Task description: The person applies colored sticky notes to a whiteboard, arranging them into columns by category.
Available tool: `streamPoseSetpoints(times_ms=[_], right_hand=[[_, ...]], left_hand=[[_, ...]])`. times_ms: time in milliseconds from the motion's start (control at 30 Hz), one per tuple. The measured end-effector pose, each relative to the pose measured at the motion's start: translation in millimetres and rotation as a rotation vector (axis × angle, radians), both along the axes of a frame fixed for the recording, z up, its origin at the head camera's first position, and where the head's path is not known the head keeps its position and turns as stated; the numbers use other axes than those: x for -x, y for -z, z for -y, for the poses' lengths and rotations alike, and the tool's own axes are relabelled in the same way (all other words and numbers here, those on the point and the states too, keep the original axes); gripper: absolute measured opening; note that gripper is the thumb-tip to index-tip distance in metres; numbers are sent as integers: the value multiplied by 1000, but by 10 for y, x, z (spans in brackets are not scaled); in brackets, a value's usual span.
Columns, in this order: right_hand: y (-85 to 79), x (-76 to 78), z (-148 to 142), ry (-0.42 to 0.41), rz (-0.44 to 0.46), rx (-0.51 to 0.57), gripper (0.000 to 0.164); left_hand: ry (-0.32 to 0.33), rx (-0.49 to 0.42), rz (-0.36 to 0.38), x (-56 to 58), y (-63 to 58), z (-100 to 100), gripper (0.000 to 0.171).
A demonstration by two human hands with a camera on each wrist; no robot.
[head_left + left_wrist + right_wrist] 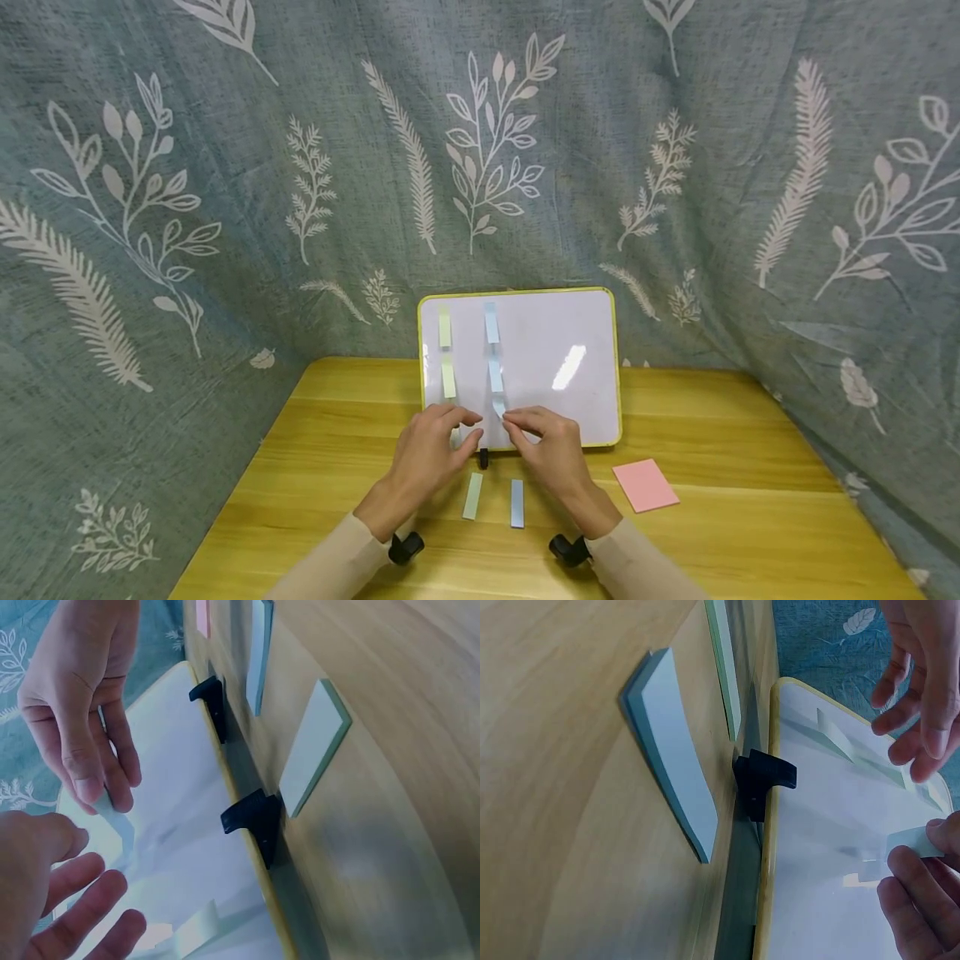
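Observation:
My right hand (553, 443) pinches a pale blue sticky strip (498, 406) between thumb and fingertips, low on the whiteboard (540, 350). In the right wrist view the held strip (911, 841) is curved against the white surface. To its left, my left hand (431, 442) hovers before the board with fingers loosely bent and nothing between them. Two blue strips (491, 323) hang in a column above the held one. Green strips (448, 377) form another column on the left, the lowest partly hidden behind my left hand.
A green strip pad (472, 496) and a blue strip pad (517, 503) lie on the wooden table (720, 433) between my forearms. The pink square pad (646, 485) is at the right. Black supports (255, 817) hold the board's lower edge. Behind hangs a patterned curtain (555, 233).

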State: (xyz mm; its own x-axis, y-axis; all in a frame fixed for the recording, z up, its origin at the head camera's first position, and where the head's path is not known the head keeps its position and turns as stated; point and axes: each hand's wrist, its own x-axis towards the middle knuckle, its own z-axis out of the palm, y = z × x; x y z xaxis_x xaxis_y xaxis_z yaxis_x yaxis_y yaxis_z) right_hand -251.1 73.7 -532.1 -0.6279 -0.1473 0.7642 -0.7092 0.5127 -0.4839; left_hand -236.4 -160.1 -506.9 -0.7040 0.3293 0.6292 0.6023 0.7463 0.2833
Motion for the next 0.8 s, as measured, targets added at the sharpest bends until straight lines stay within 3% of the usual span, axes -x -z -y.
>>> streamPoseSetpoints(times_ms=[500,800], right_hand=[[24,23,124,60,20,-15,15],[63,33,131,84,2,-33,15]], left_hand=[[-58,-38,-86,119,-45,-5,18],[-88,-40,-75,170,-99,-28,19]])
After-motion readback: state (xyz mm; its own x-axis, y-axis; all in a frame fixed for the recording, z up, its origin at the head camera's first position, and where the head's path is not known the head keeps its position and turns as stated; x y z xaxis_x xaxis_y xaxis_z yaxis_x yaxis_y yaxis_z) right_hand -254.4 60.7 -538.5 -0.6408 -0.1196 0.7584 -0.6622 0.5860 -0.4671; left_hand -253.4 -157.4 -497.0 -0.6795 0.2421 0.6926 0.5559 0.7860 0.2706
